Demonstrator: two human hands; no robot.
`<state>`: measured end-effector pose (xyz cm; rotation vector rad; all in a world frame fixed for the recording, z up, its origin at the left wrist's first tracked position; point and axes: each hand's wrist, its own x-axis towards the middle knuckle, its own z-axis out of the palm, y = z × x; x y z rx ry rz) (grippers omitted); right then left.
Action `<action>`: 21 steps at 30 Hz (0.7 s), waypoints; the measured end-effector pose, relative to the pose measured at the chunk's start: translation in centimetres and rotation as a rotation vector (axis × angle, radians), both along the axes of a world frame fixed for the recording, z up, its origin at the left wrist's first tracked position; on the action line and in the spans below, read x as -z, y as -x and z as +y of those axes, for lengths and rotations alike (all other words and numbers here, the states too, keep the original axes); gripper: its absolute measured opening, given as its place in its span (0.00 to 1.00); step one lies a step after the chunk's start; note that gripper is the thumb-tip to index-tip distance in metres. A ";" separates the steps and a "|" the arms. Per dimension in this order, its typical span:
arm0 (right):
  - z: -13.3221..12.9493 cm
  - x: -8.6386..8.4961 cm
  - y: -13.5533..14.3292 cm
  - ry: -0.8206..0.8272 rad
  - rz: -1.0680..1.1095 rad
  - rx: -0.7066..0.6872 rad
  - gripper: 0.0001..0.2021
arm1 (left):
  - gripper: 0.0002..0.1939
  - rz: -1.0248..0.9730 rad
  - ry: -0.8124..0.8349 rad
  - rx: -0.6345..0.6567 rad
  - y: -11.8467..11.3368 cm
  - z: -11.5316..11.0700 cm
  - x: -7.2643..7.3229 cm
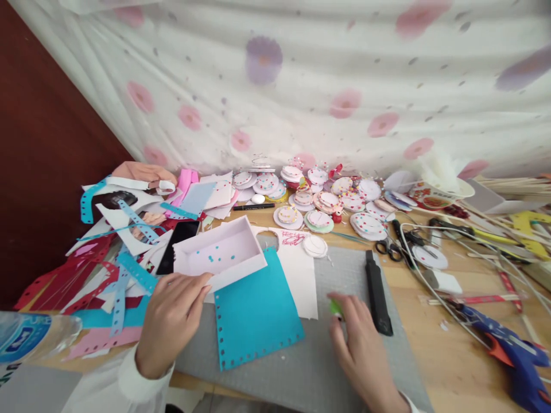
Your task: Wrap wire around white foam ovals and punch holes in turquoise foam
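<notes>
My left hand point(174, 312) has its thumb and fingers pinched together at the near edge of an open white box point(239, 272); whatever is between the fingertips is hidden. Several tiny blue paper dots point(218, 259) lie inside the box. Under the box's near side is a blue sheet of paper point(260, 312) with punched holes along its left and lower edges. To the right, my right hand point(355, 338) curls around a small green object point(334, 307), which looks like a paper punch and is mostly covered. A white sheet point(301, 281) with red scribbles lies partly beneath the blue one.
A grey cutting mat point(327, 367) bears a black utility knife point(377, 295). Paper scraps point(123, 275), a phone point(178, 244) and a bottle point(38, 335) lie left. Decorated paper discs point(318, 221) line the back. Scissors point(390, 249) and a blue glue gun point(508, 355) sit right.
</notes>
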<state>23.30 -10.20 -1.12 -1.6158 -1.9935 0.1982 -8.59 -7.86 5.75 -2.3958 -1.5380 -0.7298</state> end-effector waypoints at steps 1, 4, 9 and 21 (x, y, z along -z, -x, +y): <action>-0.5 -0.2 0.8 0.037 0.004 -0.018 0.09 | 0.11 0.006 0.001 -0.008 0.2 -0.3 0.1; -1.7 0.4 3.0 0.113 -0.027 -0.002 0.09 | 0.11 0.017 0.001 -0.036 0.7 -0.9 0.3; -2.7 2.7 5.1 0.109 0.009 0.069 0.11 | 0.12 0.025 -0.011 -0.033 1.0 -1.3 0.6; -1.3 -0.2 -3.2 0.148 0.362 -0.035 0.06 | 0.12 0.005 -0.014 -0.033 1.1 -0.6 0.6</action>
